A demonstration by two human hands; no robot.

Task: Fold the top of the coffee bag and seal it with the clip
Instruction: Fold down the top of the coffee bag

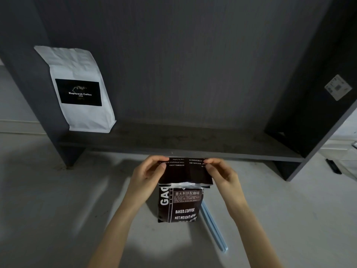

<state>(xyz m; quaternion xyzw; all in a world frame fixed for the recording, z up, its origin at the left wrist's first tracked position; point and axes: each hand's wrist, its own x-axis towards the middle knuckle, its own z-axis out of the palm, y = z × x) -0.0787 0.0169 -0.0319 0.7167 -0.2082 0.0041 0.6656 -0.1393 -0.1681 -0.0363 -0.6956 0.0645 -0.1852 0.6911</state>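
A dark brown coffee bag (181, 206) with white lettering lies on the pale surface in the middle of the view. Its top part is folded over toward me, showing the back print upside down. My left hand (148, 175) pinches the left end of the fold. My right hand (220, 171) pinches the right end. A long light-blue sealing clip (213, 229) lies on the surface just right of the bag, partly under its edge, untouched by either hand.
A dark grey shelf unit (183, 146) stands right behind the bag, its low board close to my fingers. A white coffee bag (81, 89) with a black label leans at the shelf's left end. A small black object (333, 166) lies far right.
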